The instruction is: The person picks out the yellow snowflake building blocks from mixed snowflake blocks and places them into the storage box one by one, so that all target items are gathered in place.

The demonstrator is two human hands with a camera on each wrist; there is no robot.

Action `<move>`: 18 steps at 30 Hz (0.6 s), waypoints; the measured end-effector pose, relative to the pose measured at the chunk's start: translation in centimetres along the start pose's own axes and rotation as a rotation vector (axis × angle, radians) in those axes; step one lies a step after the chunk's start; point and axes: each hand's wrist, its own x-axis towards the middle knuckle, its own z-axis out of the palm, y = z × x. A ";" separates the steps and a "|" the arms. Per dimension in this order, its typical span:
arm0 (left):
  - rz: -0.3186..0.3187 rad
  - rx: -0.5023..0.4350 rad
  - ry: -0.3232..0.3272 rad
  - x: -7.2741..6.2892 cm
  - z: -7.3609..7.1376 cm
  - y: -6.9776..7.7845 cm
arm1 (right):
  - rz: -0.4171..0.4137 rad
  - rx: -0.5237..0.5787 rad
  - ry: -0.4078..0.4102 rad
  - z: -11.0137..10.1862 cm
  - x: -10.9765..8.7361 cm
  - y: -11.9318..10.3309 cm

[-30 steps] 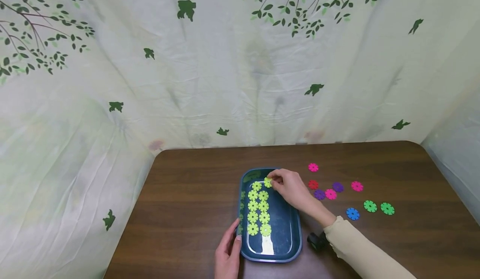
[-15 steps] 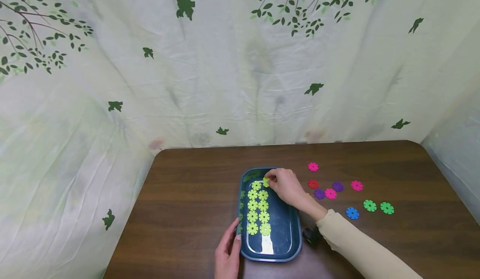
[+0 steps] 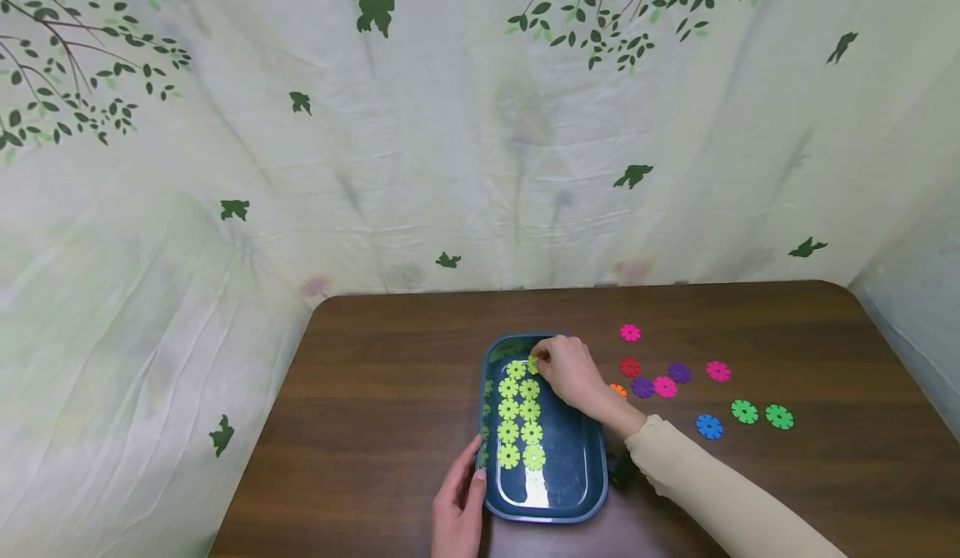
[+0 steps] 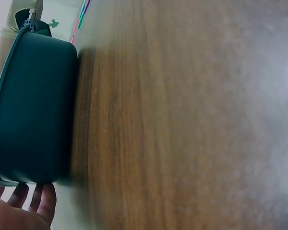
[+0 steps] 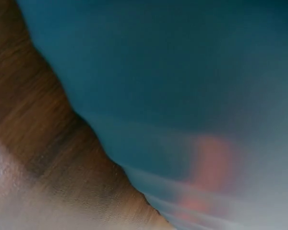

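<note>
A deep blue tray (image 3: 567, 491) stands on the table, holding two columns of yellow slotted flower-shaped discs (image 3: 508, 409). My right hand (image 3: 573, 373) reaches over its far right part and pinches another yellow disc (image 3: 532, 365) at the top of the right column; the fingers hide part of this disc. My left hand (image 3: 459, 504) is at the tray's left side, index finger and thumb apart at the rim. In the left wrist view the fingertips (image 4: 47, 194) touch the tray's outer wall (image 4: 36, 110). The right wrist view is blurred, mostly filled with blue-green.
Right of the tray lie loose discs: pink (image 3: 630, 333), red (image 3: 629, 367), orange (image 3: 618, 391), purple (image 3: 642, 387), blue (image 3: 708, 426) and green (image 3: 744, 411). A cloth (image 3: 405, 166) printed with leaves and birds hangs behind the brown table (image 3: 382, 391).
My right hand has shifted slightly left with the yellow disc, and its forearm has swung a little left, showing more of the orange disc. The left hand keeps its place at the tray.
</note>
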 end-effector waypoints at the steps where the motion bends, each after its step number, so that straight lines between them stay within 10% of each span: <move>1: 0.001 -0.002 -0.002 0.0 0.0 0.0 | -0.001 -0.002 0.000 0.0 0.0 0.0; 18: -0.004 -0.023 -0.005 0.0 0.0 0.1 | 0.045 0.013 -0.069 -0.2 0.2 -0.4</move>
